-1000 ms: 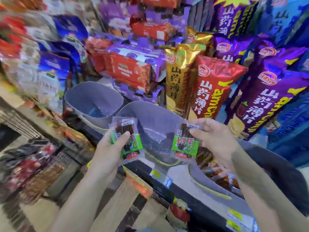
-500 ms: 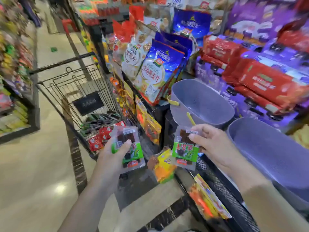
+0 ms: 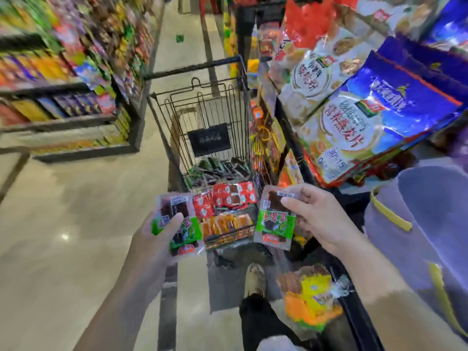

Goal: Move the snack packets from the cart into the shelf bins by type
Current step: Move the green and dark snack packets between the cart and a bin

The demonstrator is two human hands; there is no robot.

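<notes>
Snack packets, green-labelled: one gripped in the left hand [image 3: 154, 239], one pinched by the right hand [image 3: 321, 219], both held above the cart [image 3: 202, 117] holding red and orange packets.

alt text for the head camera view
The left hand grips a green-labelled packet and the right hand pinches a matching packet over a cart in a shop aisle. Red, orange and dark packets lie in it; a grey bin stands at right.
</notes>
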